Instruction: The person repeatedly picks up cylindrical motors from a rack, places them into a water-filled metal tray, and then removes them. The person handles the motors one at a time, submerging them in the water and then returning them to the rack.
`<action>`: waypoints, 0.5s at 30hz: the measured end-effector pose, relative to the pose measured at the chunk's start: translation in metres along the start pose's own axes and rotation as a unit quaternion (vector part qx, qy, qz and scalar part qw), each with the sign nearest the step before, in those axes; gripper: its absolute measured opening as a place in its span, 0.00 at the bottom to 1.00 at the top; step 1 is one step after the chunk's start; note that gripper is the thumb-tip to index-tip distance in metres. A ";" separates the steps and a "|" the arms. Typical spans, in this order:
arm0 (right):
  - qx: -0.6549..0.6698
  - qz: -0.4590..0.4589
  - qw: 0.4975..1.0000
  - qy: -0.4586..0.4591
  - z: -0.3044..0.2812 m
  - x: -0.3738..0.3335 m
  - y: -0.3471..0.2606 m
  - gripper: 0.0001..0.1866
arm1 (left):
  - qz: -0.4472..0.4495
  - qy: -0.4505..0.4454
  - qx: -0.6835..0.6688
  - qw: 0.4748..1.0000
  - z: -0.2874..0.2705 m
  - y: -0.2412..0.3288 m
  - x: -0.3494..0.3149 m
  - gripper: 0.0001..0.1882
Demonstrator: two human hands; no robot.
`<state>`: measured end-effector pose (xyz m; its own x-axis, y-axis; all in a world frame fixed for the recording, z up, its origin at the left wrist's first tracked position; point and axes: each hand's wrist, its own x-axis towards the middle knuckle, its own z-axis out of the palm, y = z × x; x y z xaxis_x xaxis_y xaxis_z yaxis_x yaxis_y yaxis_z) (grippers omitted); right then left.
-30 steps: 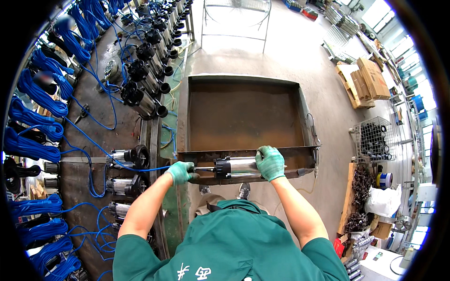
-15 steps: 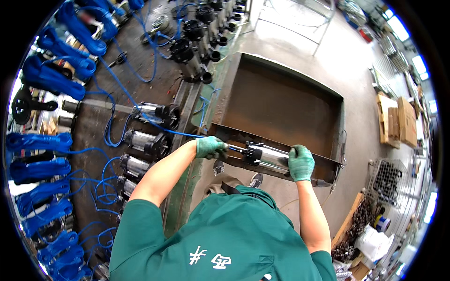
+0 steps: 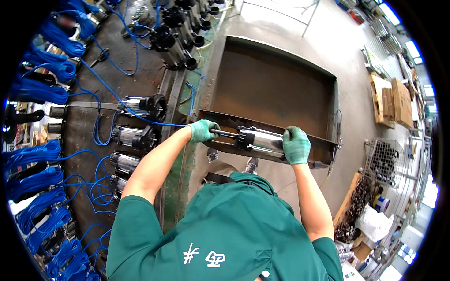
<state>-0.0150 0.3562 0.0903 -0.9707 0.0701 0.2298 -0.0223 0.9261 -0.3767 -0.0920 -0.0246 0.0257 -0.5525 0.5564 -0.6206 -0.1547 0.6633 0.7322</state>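
Note:
A silver cylindrical pump [image 3: 267,142] with a black end lies sideways over the near edge of a metal tank. My right hand [image 3: 296,144], in a green glove, is closed around its right end. My left hand [image 3: 203,131], also gloved in green, is closed just left of the pump's black end. A blue cable [image 3: 171,124] runs from the bench into my left hand, and a thin rod-like piece [image 3: 226,135] spans from that hand to the pump. The fingers hide exactly how the cable and the rod-like piece meet.
The rusty-bottomed rectangular tank [image 3: 276,84] stands ahead. On the left, a dark workbench [image 3: 93,122] carries several lying pumps [image 3: 133,136], upright pumps [image 3: 171,47] and coiled blue cables [image 3: 35,154]. At right are cardboard boxes [image 3: 401,103] and a wire basket [image 3: 384,161].
The whole view has shifted slightly, so everything sits a little higher and further left in the picture. Both hands keep their grip, and the pump stays over the tank edge.

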 end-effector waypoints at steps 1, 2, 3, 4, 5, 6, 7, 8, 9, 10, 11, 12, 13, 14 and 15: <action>-0.005 0.000 1.000 0.002 0.002 0.001 0.001 0.06 | 0.000 0.009 0.012 1.000 0.004 -0.003 0.000 0.13; 0.004 0.003 1.000 0.000 0.002 0.001 0.000 0.06 | 0.082 0.083 0.120 0.986 0.007 -0.014 0.000 0.12; 0.014 0.005 1.000 -0.001 0.002 0.001 -0.001 0.06 | 0.161 0.200 0.180 0.950 0.021 -0.027 0.001 0.12; 0.016 0.003 1.000 0.008 0.003 0.001 0.000 0.05 | 0.184 0.258 0.214 0.924 0.030 -0.031 0.000 0.12; 0.015 0.007 1.000 0.007 0.002 0.000 0.001 0.06 | 0.206 0.316 0.245 0.893 0.037 -0.033 0.000 0.13; 0.015 0.010 1.000 0.005 0.001 -0.002 0.001 0.06 | 0.191 0.325 0.250 0.892 0.042 -0.036 0.002 0.12; 0.016 0.010 1.000 0.004 0.000 -0.001 0.000 0.06 | 0.174 0.337 0.256 0.889 0.045 -0.033 0.001 0.13; 0.017 0.006 1.000 0.010 0.002 -0.001 0.001 0.06 | 0.156 0.349 0.261 0.887 0.046 -0.031 0.001 0.13; 0.019 0.007 1.000 0.010 0.003 -0.001 0.002 0.06 | 0.085 0.301 0.235 0.920 0.043 -0.030 0.000 0.15; 0.020 0.007 1.000 0.010 0.003 0.000 0.001 0.06 | 0.013 0.251 0.207 0.946 0.031 -0.011 -0.010 0.18; 0.022 0.006 1.000 0.009 0.003 0.000 0.001 0.06 | -0.059 0.198 0.177 0.962 0.023 0.000 -0.015 0.21; 0.021 0.001 1.000 0.014 0.004 0.000 0.002 0.06 | 0.002 0.168 0.100 0.981 0.023 -0.032 -0.005 0.30; 0.020 0.015 1.000 0.011 0.004 -0.003 0.006 0.07 | -0.126 0.053 -0.147 0.980 0.013 0.008 -0.018 0.30; 0.024 0.018 1.000 0.007 0.002 -0.002 0.002 0.07 | -0.157 0.048 -0.281 0.946 0.014 0.008 -0.021 0.29; 0.028 0.021 0.999 0.003 0.002 -0.001 0.000 0.07 | -0.184 0.041 -0.408 0.893 0.013 0.008 -0.023 0.28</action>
<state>-0.0148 0.3552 0.0885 -0.9698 0.1105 0.2176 0.0050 0.9005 -0.4349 -0.0697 -0.0253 0.0415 -0.3936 0.3146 -0.8638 -0.8657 0.1892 0.4633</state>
